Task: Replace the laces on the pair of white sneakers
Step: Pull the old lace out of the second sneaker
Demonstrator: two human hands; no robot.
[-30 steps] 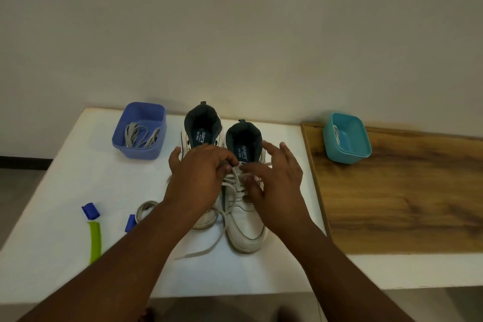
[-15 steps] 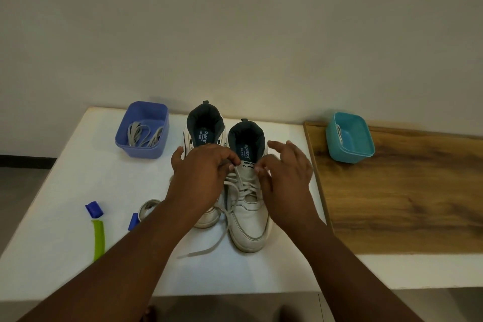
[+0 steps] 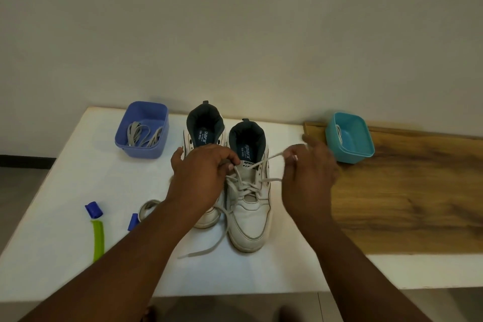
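Two white sneakers stand side by side on the white table point(image 3: 78, 256), toes toward the person. The left hand point(image 3: 201, 178) rests over the left sneaker point(image 3: 206, 217), its fingertips pinching the lace point(image 3: 245, 185) at the tongue of the right sneaker point(image 3: 251, 222). The right hand point(image 3: 308, 175) pinches a lace end, pulled taut from the upper eyelets out to the right. Another lace end trails loose across the table beside the toes. A blue tub point(image 3: 142, 133) holding grey laces point(image 3: 142, 134) sits left of the sneakers; a teal tub point(image 3: 350, 137) sits on the wooden board point(image 3: 418, 191) at right. A green strip point(image 3: 98, 239), two blue caps and a small ring lie at the left.
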